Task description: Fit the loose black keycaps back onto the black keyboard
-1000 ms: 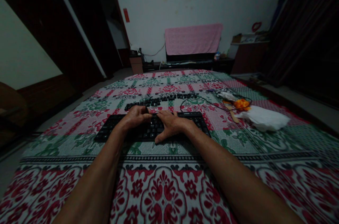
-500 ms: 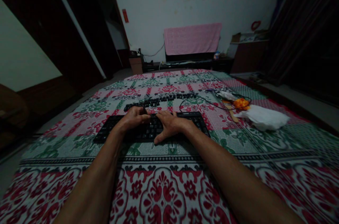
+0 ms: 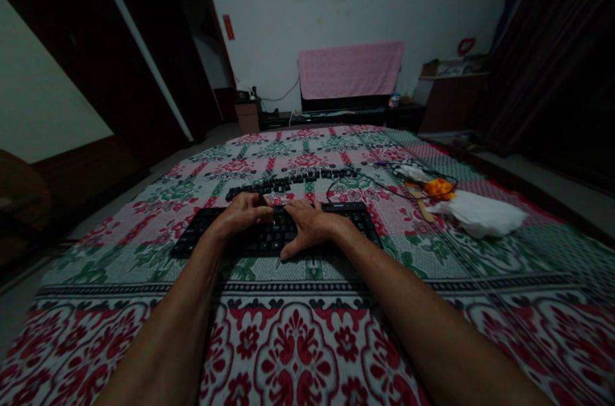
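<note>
A black keyboard [image 3: 196,230] lies on the patterned bedspread in front of me, partly covered by both hands. My left hand [image 3: 244,211] is over its upper middle, with thumb and fingers closed together; what they hold, if anything, is too dark and small to make out. Beside it, my right hand [image 3: 308,224] rests on the keyboard with the thumb stretched toward the near edge and the fingers spread. Just beyond the keyboard, several loose black keycaps [image 3: 298,179] lie in an uneven line.
To the right lie a crumpled white cloth or tissue [image 3: 485,212], an orange bundle [image 3: 439,188], a flat wooden stick [image 3: 425,209] and a dark cable [image 3: 382,184]. The bedspread [image 3: 298,342] spans the surface. A pink cloth [image 3: 352,70] hangs by the far wall.
The view has shifted very slightly. Both hands keep nearly the same place and pose on the keyboard.
</note>
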A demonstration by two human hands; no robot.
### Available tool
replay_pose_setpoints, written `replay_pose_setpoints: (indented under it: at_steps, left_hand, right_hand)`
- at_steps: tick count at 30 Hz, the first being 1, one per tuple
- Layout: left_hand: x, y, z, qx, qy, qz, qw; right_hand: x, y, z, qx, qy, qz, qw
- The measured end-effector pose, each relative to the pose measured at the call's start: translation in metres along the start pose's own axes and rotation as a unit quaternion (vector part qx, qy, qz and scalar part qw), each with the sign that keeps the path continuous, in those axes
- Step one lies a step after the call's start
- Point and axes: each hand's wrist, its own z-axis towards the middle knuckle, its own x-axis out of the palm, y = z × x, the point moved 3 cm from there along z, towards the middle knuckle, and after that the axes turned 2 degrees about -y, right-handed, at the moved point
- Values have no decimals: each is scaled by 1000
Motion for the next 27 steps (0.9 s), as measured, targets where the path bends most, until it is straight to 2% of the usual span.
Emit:
replay_pose_setpoints:
  at_steps: [2, 5, 9, 17, 21, 24, 27]
  left_hand:
    - [0, -8, 1, 35, -15, 102, 994]
    - [2, -23, -1, 79, -40, 241, 967]
    - [7, -33, -8, 89, -49, 302, 948]
    - [13, -27, -23, 115, -84, 306, 941]
    - [12, -23, -19, 117, -86, 301, 943]
    - [7, -18, -9, 108, -70, 255, 958]
    - [1, -13, 1, 59, -30, 150, 987]
  right_hand:
    - [1, 0, 1, -2, 0, 0, 1000]
    - [2, -2, 1, -4, 0, -3, 1000]
    - [2, -2, 1, -4, 2, -11, 1000]
    - [2, -3, 0, -8, -4, -3, 1000]
    - [1, -2, -1, -5, -10, -4, 1000]
    - [0, -1, -1, -3, -8, -2, 1000]
    - [0, 0, -1, 4, 0, -9, 1000]
